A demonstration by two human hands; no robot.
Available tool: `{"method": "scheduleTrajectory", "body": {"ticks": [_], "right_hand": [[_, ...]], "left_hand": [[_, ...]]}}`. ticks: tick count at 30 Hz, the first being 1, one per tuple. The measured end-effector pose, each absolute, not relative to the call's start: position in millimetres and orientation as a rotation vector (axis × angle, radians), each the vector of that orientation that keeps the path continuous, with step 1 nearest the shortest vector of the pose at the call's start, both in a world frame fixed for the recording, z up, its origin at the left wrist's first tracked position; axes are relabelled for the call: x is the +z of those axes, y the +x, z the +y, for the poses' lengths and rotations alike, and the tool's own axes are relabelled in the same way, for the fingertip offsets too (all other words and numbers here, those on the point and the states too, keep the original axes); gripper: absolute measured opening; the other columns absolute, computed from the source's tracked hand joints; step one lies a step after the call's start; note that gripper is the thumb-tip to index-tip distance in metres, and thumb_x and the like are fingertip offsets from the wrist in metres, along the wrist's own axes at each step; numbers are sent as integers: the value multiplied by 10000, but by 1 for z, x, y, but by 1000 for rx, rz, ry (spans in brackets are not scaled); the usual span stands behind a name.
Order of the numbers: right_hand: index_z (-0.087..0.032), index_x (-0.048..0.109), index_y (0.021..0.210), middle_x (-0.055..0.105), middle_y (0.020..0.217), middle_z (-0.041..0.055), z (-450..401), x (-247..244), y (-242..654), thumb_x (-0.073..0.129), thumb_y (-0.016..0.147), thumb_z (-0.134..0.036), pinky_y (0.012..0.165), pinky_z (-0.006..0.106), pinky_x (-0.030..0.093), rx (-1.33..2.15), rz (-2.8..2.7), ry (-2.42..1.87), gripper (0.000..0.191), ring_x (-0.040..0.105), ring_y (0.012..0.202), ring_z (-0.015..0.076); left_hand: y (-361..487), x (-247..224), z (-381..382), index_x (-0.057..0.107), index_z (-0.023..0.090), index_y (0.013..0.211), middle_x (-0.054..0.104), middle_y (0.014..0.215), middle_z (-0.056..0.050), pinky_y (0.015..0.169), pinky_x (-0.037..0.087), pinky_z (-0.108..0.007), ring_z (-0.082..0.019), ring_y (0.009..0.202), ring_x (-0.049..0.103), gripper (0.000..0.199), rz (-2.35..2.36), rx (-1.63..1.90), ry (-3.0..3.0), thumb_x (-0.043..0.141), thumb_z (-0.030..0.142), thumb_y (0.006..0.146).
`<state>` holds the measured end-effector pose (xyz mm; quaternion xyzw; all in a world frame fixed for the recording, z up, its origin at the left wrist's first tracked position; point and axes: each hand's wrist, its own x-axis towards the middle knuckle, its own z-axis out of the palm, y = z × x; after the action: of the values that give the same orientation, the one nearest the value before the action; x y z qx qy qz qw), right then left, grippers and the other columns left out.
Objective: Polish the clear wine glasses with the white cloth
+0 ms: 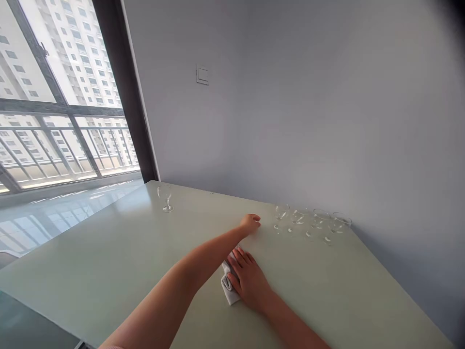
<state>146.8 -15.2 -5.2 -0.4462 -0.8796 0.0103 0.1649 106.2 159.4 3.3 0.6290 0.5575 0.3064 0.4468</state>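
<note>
My left hand (pixel 250 224) reaches across over the table, in front of my right hand and to the left of a group of glasses. Its fingers are slightly bent, with a gap between them and the thumb, and nothing shows in it. My right hand (pixel 251 281) lies with fingers stretched out on a folded grey-white cloth (pixel 229 293), which is partly hidden by the hand and my left forearm. Several clear stemmed glasses stand close together at the right back, among them one nearest my left hand (pixel 281 213). A single stemmed glass (pixel 166 196) stands upright at the far left.
The pale green glossy table (pixel 109 261) meets grey walls (pixel 308 97) at the back and right. A light switch (pixel 202 75) is on the wall. To the left are a large window (pixel 65 104) and a shiny tiled floor (pixel 72 213).
</note>
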Motion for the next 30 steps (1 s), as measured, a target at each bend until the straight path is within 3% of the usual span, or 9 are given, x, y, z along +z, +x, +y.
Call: {"method": "scheduleTrajectory", "body": {"ticks": [2,5,10,14,16,22,30], "right_hand": [[-194,510,1172,501,1250,88,-16,-4,146,368,869,-333,1019,426,270,21,-2466,-1258,362,376,1210,235],[-226,571,1067,608,1092,45,-18,-2,145,435,828,-270,1011,402,286,52,-2440,-1231,279,464,1119,220],[-196,449,1234,573,1172,58,-20,4,145,399,824,-276,937,422,364,95,-2400,-1220,421,482,1098,261],[-217,542,1124,620,1081,47,-20,6,145,415,814,-231,942,415,364,93,-2408,-1195,336,502,1075,249],[-215,569,1075,611,1088,54,-19,5,146,427,823,-237,974,413,336,60,-2426,-1193,290,488,1095,236],[-199,445,1254,391,1351,95,-12,-6,151,322,887,-372,1007,442,285,19,-2537,-1249,425,323,1253,243],[-220,422,1284,338,1387,67,-8,-16,154,276,888,-441,1022,431,273,50,-2585,-1258,477,287,1276,230]], "left_hand": [[135,2,159,569,197,1078,592,1078,-49,531,427,-203,-77,562,536,444,1321,743,1524,585,148,637],[167,-1,159,497,207,1172,566,1127,-63,529,425,-184,-69,590,538,549,1256,754,1490,598,148,636],[194,-9,158,590,211,1015,621,951,-27,572,423,-186,-74,625,536,336,1231,784,1474,592,179,680],[185,-14,158,623,206,912,633,848,-21,571,423,-201,-83,600,529,210,1287,797,1469,583,211,706],[167,-15,160,628,210,894,634,836,-19,576,424,-201,-82,596,529,190,1317,817,1472,583,215,710],[69,-11,167,630,195,885,631,804,-19,613,427,-187,-80,627,544,174,1459,934,1438,580,201,719],[-97,-7,155,626,180,821,615,749,-17,572,420,-196,-96,622,532,138,1704,1141,1265,569,205,698]]}}
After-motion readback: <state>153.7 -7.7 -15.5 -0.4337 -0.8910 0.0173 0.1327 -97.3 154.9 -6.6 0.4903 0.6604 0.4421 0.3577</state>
